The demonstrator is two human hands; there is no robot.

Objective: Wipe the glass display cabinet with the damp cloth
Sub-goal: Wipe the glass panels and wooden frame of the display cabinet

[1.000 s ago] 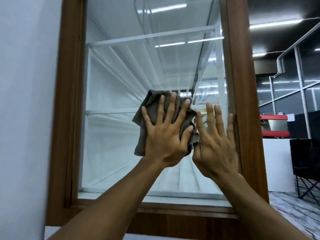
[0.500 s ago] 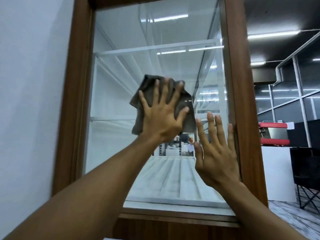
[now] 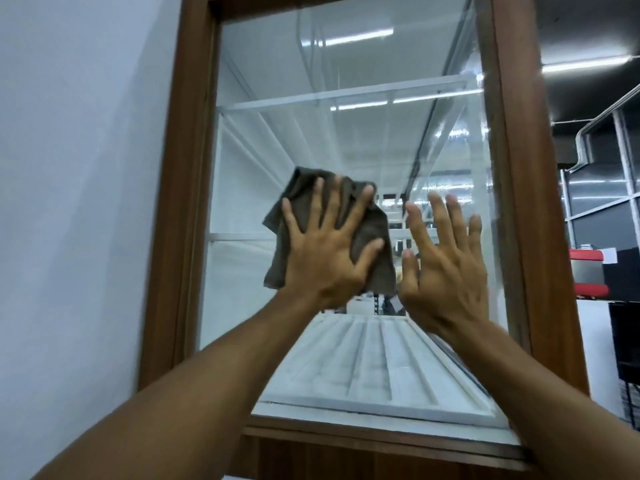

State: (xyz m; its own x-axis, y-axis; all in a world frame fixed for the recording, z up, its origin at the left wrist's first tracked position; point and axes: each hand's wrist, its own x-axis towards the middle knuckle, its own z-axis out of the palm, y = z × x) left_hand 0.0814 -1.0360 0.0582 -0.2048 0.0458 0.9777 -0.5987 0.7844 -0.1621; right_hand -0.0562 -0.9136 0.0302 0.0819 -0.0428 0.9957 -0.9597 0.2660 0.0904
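- The damp cloth (image 3: 300,189) is dark grey-brown and crumpled. One corner pokes up at its upper left, and its lower edge hangs loose.
- It lies flat against the glass pane (image 3: 346,133) of the display cabinet, at about mid-height inside the wooden frame (image 3: 180,202) and slightly nearer the frame's left post.
- The left hand (image 3: 325,258) covers the cloth's middle and presses it to the glass with straight, widely spread fingers. Cloth shows between them and on both sides.
- The right hand (image 3: 446,271) is raised between the cloth and the frame's right post, fingers straight and slightly apart, holding nothing. Its thumb is just beside the cloth's right edge. Whether the palm touches the glass cannot be told.
- Behind the glass, low in the frame, lies a ribbed white tray (image 3: 374,368).
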